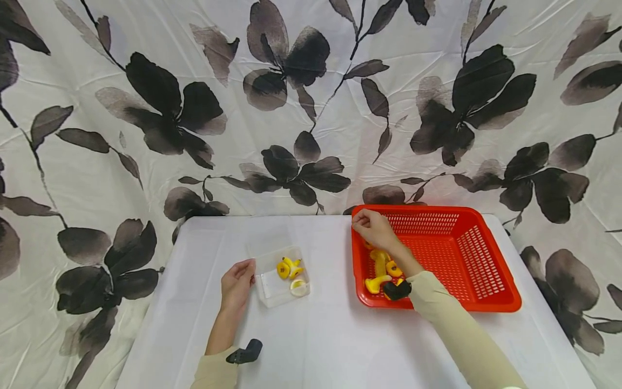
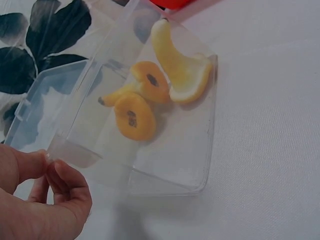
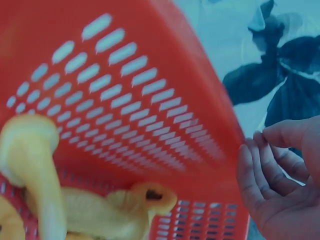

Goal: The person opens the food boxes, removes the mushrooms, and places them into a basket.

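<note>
Two hands work at a white-covered table point(image 1: 340, 346) before a cloth backdrop printed with dark leaves point(image 1: 291, 108). Thumb and forefinger of the left hand point(image 1: 237, 285) pinch the near left corner of a clear plastic box point(image 1: 279, 289); the left wrist view shows the fingertips point(image 2: 35, 162) closed on the box's rim, with its clear lid point(image 2: 45, 105) hinged open at ten o'clock from them. Inside the box lie three yellow toy pieces point(image 1: 290, 273), two round ones with dark spots and one curved wedge at one o'clock from those. The right hand point(image 1: 376, 229) hovers over the far left corner of a red slotted basket point(image 1: 466, 259), its fingers loosely curled and holding nothing, as the right wrist view shows them just beside the basket's wall point(image 3: 150, 100). More yellow pieces point(image 1: 381, 270) sit in the basket at six o'clock from that hand, partly hidden by the forearm in a beige sleeve point(image 1: 457, 329). The basket stands at three o'clock from the box, well apart from it. A black wrist mount point(image 1: 247, 352) shows on the left forearm near the table's front edge.
</note>
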The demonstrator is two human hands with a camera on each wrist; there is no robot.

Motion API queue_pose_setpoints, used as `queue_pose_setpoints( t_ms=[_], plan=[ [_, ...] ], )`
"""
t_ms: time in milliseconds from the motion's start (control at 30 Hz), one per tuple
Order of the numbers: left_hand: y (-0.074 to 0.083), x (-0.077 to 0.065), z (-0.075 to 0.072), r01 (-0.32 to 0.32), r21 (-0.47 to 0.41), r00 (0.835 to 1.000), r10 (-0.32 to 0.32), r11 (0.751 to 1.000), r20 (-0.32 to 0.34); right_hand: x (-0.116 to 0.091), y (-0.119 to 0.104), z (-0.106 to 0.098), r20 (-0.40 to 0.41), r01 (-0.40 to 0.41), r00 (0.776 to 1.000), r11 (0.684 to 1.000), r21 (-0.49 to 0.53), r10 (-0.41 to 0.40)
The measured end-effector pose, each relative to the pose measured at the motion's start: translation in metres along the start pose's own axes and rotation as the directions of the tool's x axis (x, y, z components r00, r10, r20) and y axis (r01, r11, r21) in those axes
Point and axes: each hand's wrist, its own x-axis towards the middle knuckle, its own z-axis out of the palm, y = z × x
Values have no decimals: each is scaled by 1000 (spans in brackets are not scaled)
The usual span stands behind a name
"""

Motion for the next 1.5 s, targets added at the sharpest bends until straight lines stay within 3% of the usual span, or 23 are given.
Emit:
queue_pose_setpoints(
  t_ms=[500, 767, 1133, 1500],
  plan=[
    [-1, 4, -2, 6, -20, 1000, -6, 1000, -1, 2, -35, 43, 91, 153, 983, 987, 49, -157],
    [2, 3, -2, 5, -36, 1000, -5, 999, 0, 2, -49, 70, 159, 175, 971, 983, 50, -181],
    [3, 4, -2, 10, -51, 1000, -10, 999, 10, -5, -64, 112, 272, 178, 939, 975, 131, -209],
    [3, 5, 0, 14, -49, 1000, -14, 999, 6, -8, -73, 137, 289, 216, 928, 971, 99, -235]
  ],
)
